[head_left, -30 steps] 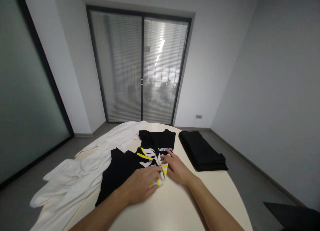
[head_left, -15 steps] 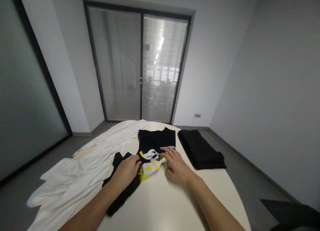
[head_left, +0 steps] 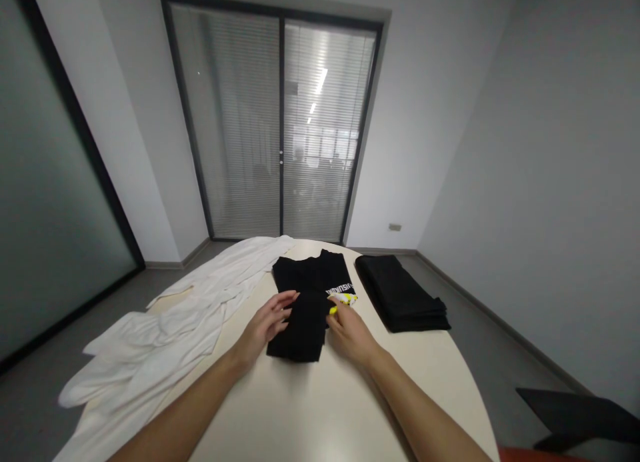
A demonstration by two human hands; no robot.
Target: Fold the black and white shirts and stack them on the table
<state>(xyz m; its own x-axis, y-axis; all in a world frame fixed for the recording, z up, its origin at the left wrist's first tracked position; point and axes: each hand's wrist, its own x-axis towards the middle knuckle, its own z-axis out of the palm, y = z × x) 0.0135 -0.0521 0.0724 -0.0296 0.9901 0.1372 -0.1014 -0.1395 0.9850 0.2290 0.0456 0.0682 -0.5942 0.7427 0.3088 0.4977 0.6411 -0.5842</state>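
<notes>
A black T-shirt (head_left: 306,325) with a white and yellow print lies partly folded on the table, its near part doubled over the rest. Some white lettering and a bit of yellow show at its right side. My left hand (head_left: 266,323) is at the shirt's left edge, fingers stretched and somewhat apart, the tips by the folded cloth. At the opposite edge, my right hand (head_left: 350,329) has thumb and fingers closed on the cloth beside the yellow print.
White cloth (head_left: 165,342) is spread along the left of the round cream table (head_left: 280,422) and hangs past its edge. A folded black garment stack (head_left: 400,295) lies to the right. Part of a dark chair (head_left: 580,415) stands at lower right.
The shirt's left part has been folded over to the right, covering most of the print. My left hand has loosened from the cloth; my right hand stays at the right edge.
</notes>
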